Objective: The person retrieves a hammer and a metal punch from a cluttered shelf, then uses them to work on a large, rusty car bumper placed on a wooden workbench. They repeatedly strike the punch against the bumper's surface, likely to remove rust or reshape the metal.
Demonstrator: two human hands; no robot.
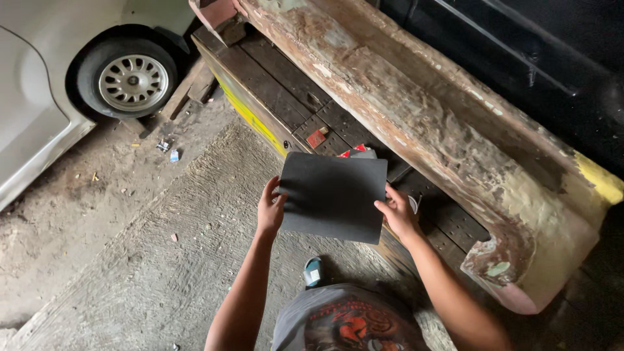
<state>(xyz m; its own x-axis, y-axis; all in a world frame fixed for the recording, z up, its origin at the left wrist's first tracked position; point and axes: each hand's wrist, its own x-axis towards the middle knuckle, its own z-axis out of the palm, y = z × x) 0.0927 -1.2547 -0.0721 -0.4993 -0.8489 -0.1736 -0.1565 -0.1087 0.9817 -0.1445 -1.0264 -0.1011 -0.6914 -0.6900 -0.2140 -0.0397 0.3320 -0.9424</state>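
Two hands hold one dark sheet (333, 196) flat above a wooden bench (273, 84). The left hand (270, 209) pinches its left edge, the right hand (398, 213) its right edge, fingers closed on it. A worn, sanded bumper (442, 123) lies along the bench. A car wheel (132, 81) stands well apart, on the concrete floor (162, 260).
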